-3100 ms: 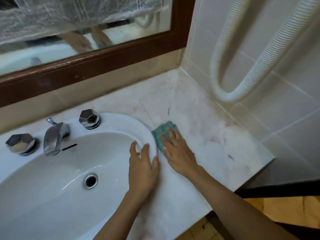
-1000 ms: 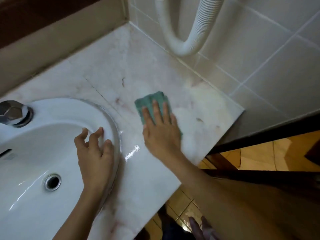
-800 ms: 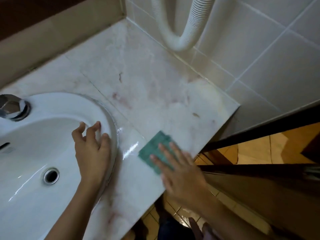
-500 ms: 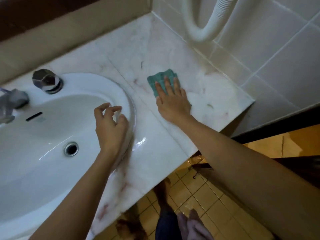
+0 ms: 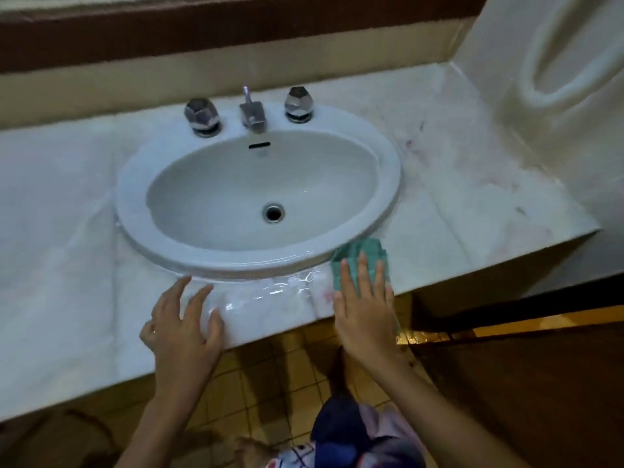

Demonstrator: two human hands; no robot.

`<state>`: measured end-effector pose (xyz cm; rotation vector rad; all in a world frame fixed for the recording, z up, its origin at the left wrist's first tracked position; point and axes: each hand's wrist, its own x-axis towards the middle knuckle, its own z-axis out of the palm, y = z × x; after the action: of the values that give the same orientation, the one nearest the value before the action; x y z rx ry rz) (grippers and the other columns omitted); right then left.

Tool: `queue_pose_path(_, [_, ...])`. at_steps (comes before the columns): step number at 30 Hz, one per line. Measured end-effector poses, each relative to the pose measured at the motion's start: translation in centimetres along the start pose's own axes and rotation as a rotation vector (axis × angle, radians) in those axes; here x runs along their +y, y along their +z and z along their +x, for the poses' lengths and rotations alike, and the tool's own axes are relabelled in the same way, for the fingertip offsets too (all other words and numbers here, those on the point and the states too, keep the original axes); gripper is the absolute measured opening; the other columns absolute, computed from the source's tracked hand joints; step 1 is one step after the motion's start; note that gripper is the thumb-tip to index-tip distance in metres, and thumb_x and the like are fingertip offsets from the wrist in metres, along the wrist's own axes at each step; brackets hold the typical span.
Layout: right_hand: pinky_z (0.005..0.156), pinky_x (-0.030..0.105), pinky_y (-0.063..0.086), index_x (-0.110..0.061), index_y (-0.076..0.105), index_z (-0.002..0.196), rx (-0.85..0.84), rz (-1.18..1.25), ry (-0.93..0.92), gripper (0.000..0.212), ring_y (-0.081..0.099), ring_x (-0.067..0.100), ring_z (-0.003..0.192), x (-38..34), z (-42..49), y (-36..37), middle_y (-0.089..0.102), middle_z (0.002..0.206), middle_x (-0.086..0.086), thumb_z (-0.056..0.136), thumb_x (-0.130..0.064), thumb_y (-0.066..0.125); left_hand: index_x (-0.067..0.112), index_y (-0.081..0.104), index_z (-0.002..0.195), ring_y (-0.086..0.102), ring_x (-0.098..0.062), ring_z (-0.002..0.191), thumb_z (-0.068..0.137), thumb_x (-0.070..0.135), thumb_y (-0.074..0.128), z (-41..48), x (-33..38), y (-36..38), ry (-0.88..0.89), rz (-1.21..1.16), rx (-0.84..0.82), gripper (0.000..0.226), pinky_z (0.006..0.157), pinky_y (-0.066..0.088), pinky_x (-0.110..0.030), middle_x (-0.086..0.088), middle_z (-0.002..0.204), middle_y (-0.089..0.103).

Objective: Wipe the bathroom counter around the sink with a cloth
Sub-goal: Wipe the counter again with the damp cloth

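A folded green cloth (image 5: 363, 256) lies on the pale marble counter (image 5: 472, 197), at the front right of the white oval sink (image 5: 388, 184). My right hand (image 5: 366, 309) presses flat on the cloth with straight fingers, its palm over the counter's front edge. My left hand (image 5: 184, 327) rests with spread fingers on the front strip of the counter below the sink rim, holding nothing. A wet, shiny patch lies between the two hands.
A chrome faucet (image 5: 251, 113) and two faceted knobs (image 5: 201, 114) (image 5: 297, 103) stand behind the basin. A white ribbed hose (image 5: 553, 79) hangs on the tiled right wall. A brown mirror frame (image 5: 236, 28) runs along the back. Yellow floor tiles (image 5: 266, 376) lie below the edge.
My right hand has slid the cloth from the counter right of the sink to its front right edge. My left hand left the sink rim for the front counter strip. The view has pulled back.
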<state>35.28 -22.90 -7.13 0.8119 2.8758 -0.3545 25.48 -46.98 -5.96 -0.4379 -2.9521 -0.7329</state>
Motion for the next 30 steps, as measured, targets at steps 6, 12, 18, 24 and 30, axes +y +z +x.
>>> queue_pose_path(6, [0.116, 0.042, -0.009, -0.028, -0.012, 0.151, -0.05, -0.049, -0.199, 0.062, -0.024, 0.027, 0.143, -11.5, -4.6, 2.6, -0.02, 0.158, 0.002, 0.094, -0.047, 0.0, 0.017, 0.063, 0.121, 0.039, -0.034, 0.13, 0.084, 0.027, 0.053, -4.4, -10.9, -6.0, -0.221, 0.02, 0.084, 0.039, 0.095, 0.033, -0.062, -0.008, 0.145, 0.043])
queue_pose_path(12, [0.119, 0.038, -0.003, -0.041, -0.011, 0.15, -0.131, -0.083, -0.564, 0.055, -0.026, 0.016, 0.143, -17.9, -2.8, 3.7, -0.02, 0.158, -0.009, 0.097, -0.049, 0.005, 0.02, 0.062, 0.122, 0.038, -0.035, 0.129, 0.08, 0.02, 0.059, -7.8, -19.9, -8.7, -0.37, 0.143, 0.106, 0.042, 0.089, 0.036, -0.063, -0.01, 0.144, 0.044])
queue_pose_path(18, [0.12, 0.04, -0.001, -0.038, -0.008, 0.151, -0.11, -0.091, -0.559, 0.061, -0.024, 0.015, 0.144, -26.4, -0.1, 5.0, -0.019, 0.158, -0.007, 0.091, -0.05, -0.005, 0.031, 0.054, 0.132, 0.041, -0.024, 0.131, 0.077, 0.03, 0.045, -9.4, -22.4, -8.8, -0.275, 0.181, 0.046, 0.055, 0.087, 0.035, -0.046, -0.002, 0.149, 0.045])
queue_pose_path(24, [0.113, 0.041, 0.01, -0.036, 0.014, 0.152, -0.147, -0.226, -1.183, 0.052, 0.003, 0.025, 0.149, -31.8, -1.6, 6.7, 0.011, 0.161, -0.001, 0.102, -0.045, 0.021, 0.022, 0.069, 0.106, 0.055, -0.021, 0.106, 0.084, 0.03, 0.042, -6.6, -23.8, -11.1, -0.382, -0.035, 0.287, 0.035, 0.085, 0.03, -0.035, 0.005, 0.12, 0.063])
queue_pose_path(30, [0.114, 0.044, 0.025, -0.033, 0.024, 0.151, -0.061, -0.113, -0.827, 0.053, 0.007, 0.021, 0.148, -35.7, 8.2, 6.0, 0.01, 0.159, -0.006, 0.099, -0.042, 0.016, 0.012, 0.068, 0.106, 0.05, -0.035, 0.11, 0.084, 0.016, 0.057, -1.5, -31.8, -15.2, -0.55, 0.0, 0.418, 0.025, 0.092, 0.039, -0.05, -0.008, 0.12, 0.052])
